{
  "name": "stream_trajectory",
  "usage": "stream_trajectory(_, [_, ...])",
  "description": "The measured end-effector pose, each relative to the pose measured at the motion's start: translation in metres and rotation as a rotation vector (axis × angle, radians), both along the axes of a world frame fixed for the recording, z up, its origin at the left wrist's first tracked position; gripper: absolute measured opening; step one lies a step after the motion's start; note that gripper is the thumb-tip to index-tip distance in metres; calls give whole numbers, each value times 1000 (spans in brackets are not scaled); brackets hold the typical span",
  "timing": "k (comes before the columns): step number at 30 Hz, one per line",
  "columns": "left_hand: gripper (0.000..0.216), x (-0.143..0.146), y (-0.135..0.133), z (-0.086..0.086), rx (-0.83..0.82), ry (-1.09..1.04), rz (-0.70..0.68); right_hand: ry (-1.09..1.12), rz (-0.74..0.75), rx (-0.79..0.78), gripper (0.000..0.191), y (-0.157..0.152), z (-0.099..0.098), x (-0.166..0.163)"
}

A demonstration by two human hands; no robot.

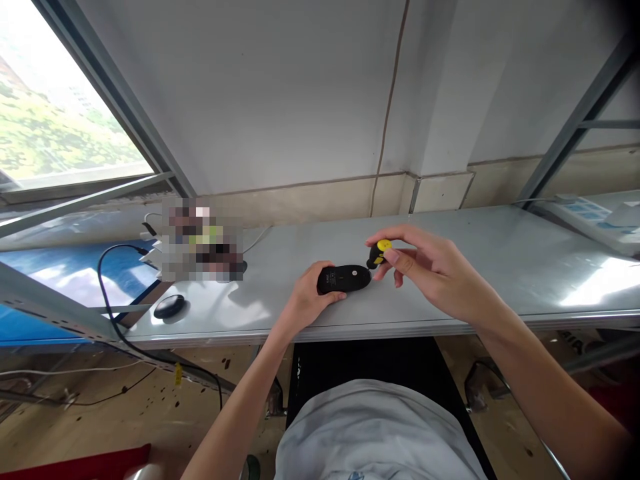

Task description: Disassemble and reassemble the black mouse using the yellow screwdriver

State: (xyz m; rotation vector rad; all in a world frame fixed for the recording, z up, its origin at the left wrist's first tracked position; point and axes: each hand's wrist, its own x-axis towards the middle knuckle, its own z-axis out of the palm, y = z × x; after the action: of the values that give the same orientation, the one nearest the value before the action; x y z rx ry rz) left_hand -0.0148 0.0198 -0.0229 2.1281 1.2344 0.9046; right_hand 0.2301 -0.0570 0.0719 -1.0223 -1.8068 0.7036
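A black oval device (pixel 344 279), shaped like a computer mouse seen from below, bears small pale print and a round white mark. My left hand (pixel 314 293) grips its left end, thumb along the near edge and fingers at the far edge. In my right hand (pixel 425 267) is a stubby screwdriver (pixel 379 253) with a yellow and black handle, pinched between thumb and fingers. It is tilted, with its lower end at the device's right end. Whether the tip touches the device I cannot tell.
The grey tabletop (pixel 280 250) runs along the wall. To the left lie a smooth black oval piece (pixel 169 307) and a blurred-out pile (pixel 200 247). A black cable (pixel 103 267) loops over the left edge, beside a metal frame post (pixel 45 307). White equipment (pixel 595 220) stands far right.
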Motion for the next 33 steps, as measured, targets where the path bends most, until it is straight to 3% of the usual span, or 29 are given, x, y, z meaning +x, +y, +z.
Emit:
stream_trajectory(9, [50, 0, 0, -1, 4, 19, 13, 66, -86, -7, 28, 4, -3, -1])
stream_trajectory(33, [51, -1, -1, -2, 89, 15, -6, 31, -105, 57, 22, 7, -1, 1])
